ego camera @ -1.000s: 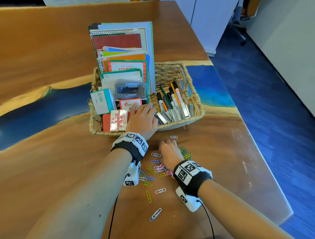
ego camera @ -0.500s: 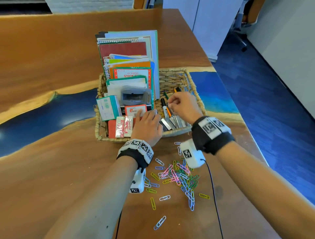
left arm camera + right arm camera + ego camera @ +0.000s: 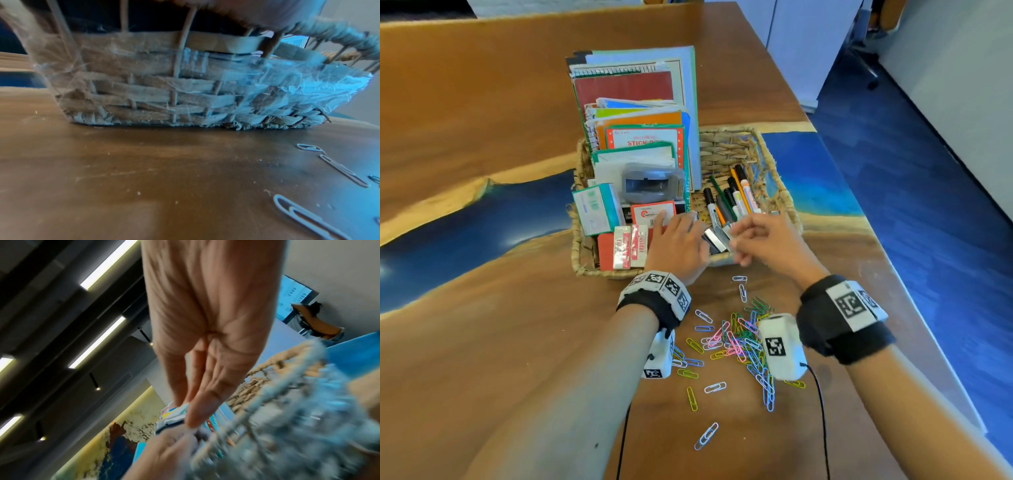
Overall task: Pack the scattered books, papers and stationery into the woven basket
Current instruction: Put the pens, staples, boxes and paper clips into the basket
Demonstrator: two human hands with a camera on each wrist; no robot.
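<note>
Woven basket (image 3: 774,161) on the wooden table (image 3: 482,342) holding books and pens, your left hand (image 3: 678,245) flat on its front edge, your right hand (image 3: 767,240) loosely curled, empty, paper clips (image 3: 739,339) scattered just before it.

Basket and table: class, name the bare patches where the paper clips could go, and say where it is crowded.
Free: the woven floor of the basket at its far right, behind the pens and right of the notebooks. The table left of the left hand is bare. Crowded: the basket's left half and near edge, and the paper clips between the wrists.
</note>
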